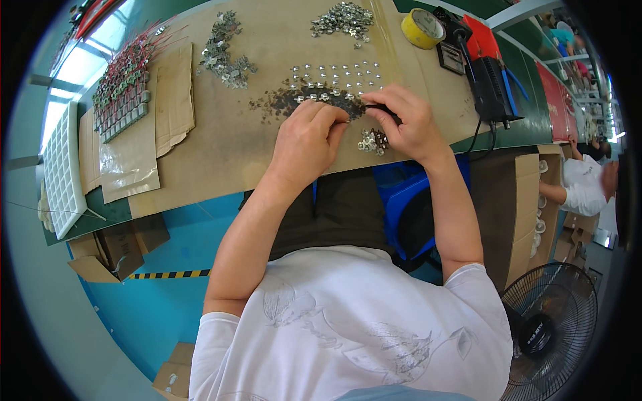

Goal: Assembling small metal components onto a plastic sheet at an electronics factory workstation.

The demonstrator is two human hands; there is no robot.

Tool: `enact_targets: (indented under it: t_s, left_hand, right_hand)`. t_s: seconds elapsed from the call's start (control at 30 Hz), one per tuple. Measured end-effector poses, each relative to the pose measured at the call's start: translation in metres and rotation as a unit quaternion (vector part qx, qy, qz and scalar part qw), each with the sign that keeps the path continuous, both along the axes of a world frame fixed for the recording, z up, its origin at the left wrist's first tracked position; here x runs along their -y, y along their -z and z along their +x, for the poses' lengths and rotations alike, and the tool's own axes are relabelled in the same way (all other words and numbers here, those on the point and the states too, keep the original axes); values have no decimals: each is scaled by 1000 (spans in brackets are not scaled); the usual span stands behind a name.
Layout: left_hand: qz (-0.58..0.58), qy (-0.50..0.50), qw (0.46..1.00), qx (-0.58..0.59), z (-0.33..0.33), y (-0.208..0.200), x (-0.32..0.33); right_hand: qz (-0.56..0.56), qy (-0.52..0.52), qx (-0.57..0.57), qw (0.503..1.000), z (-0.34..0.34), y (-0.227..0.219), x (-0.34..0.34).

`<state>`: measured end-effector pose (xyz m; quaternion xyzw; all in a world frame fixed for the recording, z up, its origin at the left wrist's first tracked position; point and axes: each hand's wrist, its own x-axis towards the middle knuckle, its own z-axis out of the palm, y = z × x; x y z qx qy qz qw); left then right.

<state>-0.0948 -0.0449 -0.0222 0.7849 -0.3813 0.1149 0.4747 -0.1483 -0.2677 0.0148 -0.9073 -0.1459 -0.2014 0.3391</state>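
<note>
My left hand [307, 137] is closed in a pinch low over the work table; whatever its fingertips hold is too small or hidden to name. Beside it, my right hand [411, 123] grips a slim black tool [386, 112], whose tip I cannot make out clearly. Both hands are at the near edge of a spread of tiny dark parts [273, 101]. Just beyond my fingers, small silver metal pieces [322, 67] stand in rows. A small heap of shiny metal pieces [372, 142] lies below my right hand, near the table's front edge.
Two larger heaps of metal pieces [342, 20] [225, 50] lie farther back. Red-wired components [124, 100] stand on cardboard at left, by a white grid tray [63, 170]. Yellow tape [422, 29] and a black corded device [493, 90] sit right. A fan [552, 331] stands behind; another person [583, 184] is at right.
</note>
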Motion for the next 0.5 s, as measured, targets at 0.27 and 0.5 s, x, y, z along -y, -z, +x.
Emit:
enact_targets:
  t_s: [0.27,0.5]
  left_hand:
    - [-15,-3,999,-40,-2,2,1]
    - [-17,-2,999,-37,-1,4,1]
  right_hand:
    - [-46,-85,28,995,1,0,-4]
    - [-50,-79,26,995,-1,-2,-6]
